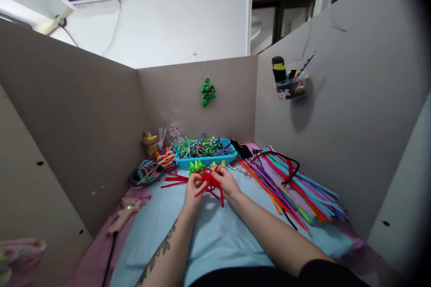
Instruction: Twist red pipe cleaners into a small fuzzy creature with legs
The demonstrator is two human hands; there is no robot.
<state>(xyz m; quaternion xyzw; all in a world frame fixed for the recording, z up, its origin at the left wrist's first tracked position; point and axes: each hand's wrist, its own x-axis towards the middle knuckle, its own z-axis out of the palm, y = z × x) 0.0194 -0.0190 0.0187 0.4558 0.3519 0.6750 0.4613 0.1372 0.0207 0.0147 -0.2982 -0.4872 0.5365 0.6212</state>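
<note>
Between my hands is a red pipe-cleaner piece (209, 180), a bunched middle with several loose ends sticking out. My left hand (194, 192) pinches its left side, and my right hand (227, 181) grips its right side with the fingertips. More red pipe cleaners (175, 180) lie on the cloth just left of my left hand. Right behind the held piece sits a small green fuzzy figure (196, 167), with yellow bits (217, 165) beside it. A pair of scissors (238, 170) rests on the cloth beyond my right hand.
A blue tray (205, 161) full of pipe-cleaner scraps stands at the back. Colourful pipe cleaners (289, 188) spread across the right. On the left are a dark bowl (145, 179) and a pink glue gun (125, 215) with a cord. Grey partitions (198, 116) enclose the table.
</note>
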